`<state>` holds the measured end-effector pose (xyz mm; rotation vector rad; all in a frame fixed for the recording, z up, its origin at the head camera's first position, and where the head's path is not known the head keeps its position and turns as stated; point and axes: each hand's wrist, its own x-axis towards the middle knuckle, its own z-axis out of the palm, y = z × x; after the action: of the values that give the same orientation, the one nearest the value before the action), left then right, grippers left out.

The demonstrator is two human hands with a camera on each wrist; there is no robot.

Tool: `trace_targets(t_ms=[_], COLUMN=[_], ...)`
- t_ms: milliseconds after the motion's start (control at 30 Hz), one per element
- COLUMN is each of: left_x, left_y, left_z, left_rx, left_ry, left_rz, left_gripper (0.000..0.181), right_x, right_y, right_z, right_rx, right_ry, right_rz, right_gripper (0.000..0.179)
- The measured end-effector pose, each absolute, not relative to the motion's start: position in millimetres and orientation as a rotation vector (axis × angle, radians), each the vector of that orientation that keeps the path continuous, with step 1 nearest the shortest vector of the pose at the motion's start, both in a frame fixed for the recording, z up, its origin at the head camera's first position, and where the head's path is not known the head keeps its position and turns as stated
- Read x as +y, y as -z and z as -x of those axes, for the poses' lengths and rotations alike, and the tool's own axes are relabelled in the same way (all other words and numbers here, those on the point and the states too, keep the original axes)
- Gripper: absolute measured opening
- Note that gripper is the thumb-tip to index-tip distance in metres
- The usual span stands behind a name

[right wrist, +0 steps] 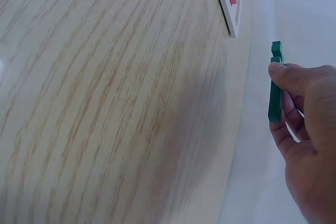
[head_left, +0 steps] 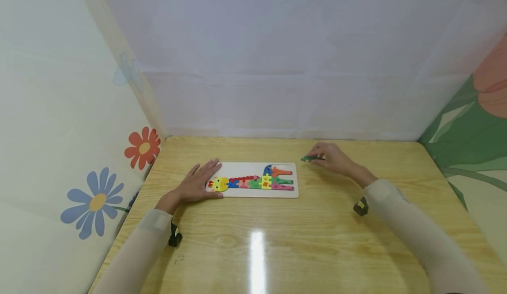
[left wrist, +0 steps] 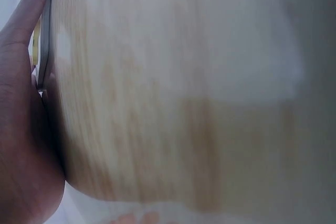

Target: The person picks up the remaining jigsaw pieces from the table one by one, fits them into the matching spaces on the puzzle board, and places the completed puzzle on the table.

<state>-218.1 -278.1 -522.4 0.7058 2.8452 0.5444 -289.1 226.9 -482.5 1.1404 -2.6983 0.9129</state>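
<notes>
A giraffe jigsaw puzzle (head_left: 266, 181) with a yellow head and many-coloured body and legs lies on a white board (head_left: 237, 168) on the table. My left hand (head_left: 196, 184) rests over the board's left end beside the giraffe's head, fingers stretched and thumb along the near edge. To the right of the board, my right hand (head_left: 332, 157) pinches a green puzzle piece (head_left: 310, 158) between thumb and fingers. In the right wrist view that piece (right wrist: 275, 90) is long and narrow with a knobbed end, held above the table. The board's corner (right wrist: 232, 27) shows at the top there.
The wooden table (head_left: 222, 237) reaches back to a pale cloth wall (head_left: 277, 65). Flower-patterned panels (head_left: 99, 201) stand at the left and right sides. Black wrist cameras (head_left: 361, 207) hang below both forearms.
</notes>
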Motion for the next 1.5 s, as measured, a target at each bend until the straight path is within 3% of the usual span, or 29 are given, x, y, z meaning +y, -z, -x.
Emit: trace_targets(t_ms=[1500], left_x=[-278], left_y=[524], left_z=[220], left_rx=[2.845], left_ry=[-0.532], left_rz=[-0.713], left_gripper=[0.112], right_x=[194], right_y=[474], right_z=[292], right_rx=[-2.675], right_ry=[-0.930], right_rz=[-1.208], right_gripper=[0.025])
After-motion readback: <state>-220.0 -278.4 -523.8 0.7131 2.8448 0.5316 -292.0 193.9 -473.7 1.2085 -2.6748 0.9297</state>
